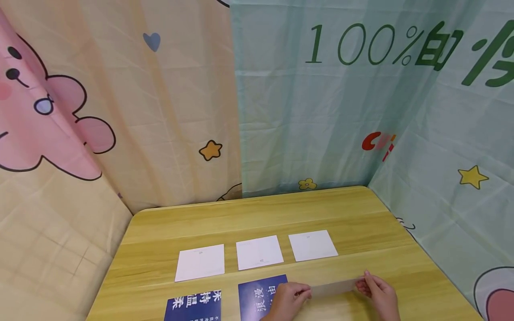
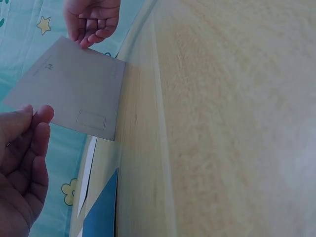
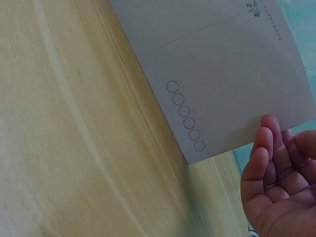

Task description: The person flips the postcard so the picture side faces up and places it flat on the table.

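Both hands hold one postcard (image 1: pixel 335 288) by its opposite edges, above the front right of the table. My left hand (image 1: pixel 288 298) pinches one edge between thumb and fingers, and my right hand (image 1: pixel 379 294) pinches the other. Seen from the left wrist, the postcard (image 2: pixel 74 84) shows a pale back with a printed stamp box. Small circles in a row, a dotted line and a little bird drawing mark the postcard (image 3: pixel 222 74) in the right wrist view. Its other face is hidden from the wrist cameras.
Three white cards (image 1: pixel 260 253) lie in a row across the middle of the wooden table (image 1: pixel 257 218). In front of them are two blue cards (image 1: pixel 249 305) with white characters, one partly covered by my left hand. Printed curtains (image 1: pixel 277 111) hang behind and beside the table.
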{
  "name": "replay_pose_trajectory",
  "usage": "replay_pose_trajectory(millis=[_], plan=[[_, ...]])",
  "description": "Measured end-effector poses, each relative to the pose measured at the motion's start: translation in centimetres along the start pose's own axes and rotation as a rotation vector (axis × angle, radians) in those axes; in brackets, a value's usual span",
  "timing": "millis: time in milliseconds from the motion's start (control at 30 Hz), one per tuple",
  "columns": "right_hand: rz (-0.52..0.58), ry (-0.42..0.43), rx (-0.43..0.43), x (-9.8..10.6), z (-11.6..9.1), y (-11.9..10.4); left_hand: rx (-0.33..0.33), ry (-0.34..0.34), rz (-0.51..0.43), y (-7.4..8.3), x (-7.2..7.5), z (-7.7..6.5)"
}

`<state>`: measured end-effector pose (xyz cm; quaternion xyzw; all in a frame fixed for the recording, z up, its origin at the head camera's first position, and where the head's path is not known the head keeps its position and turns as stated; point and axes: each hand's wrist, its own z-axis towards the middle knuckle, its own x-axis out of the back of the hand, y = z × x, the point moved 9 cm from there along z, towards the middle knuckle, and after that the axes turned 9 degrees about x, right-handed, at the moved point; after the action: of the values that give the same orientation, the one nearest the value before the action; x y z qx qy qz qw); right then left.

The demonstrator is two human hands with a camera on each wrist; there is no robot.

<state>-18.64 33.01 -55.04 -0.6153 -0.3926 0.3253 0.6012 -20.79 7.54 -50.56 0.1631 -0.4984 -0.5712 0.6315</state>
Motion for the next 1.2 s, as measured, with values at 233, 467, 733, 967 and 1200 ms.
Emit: replay_pose_trajectory(millis=[233, 467, 733, 967, 1200], plan=[[-0.046, -0.069, 0.025, 0.5, -0.7, -0.3, -0.096, -0.072, 0.097, 0.7, -0.6, -0.5], [-0.113, -0.11, -0.041, 1.0, -0.9, 0.4, -0.141, -0.174, 0.208, 1.3, -1.3, -0.9], [-0.152, -0.14, -0.098, 1.5, -0.9, 1.5, -0.173, -0.244, 0.245, 1.4, -1.8, -1.3], [-0.302, -0.179, -0.079, 1.7, -0.6, 2.2, -0.124, -0.35, 0.257, 0.6, -2.7, -1.5], [-0.362, -0.201, -0.065, 1.2, -0.4, 2.9, -0.036, -0.391, 0.266, -0.1, -3.1, -1.4]])
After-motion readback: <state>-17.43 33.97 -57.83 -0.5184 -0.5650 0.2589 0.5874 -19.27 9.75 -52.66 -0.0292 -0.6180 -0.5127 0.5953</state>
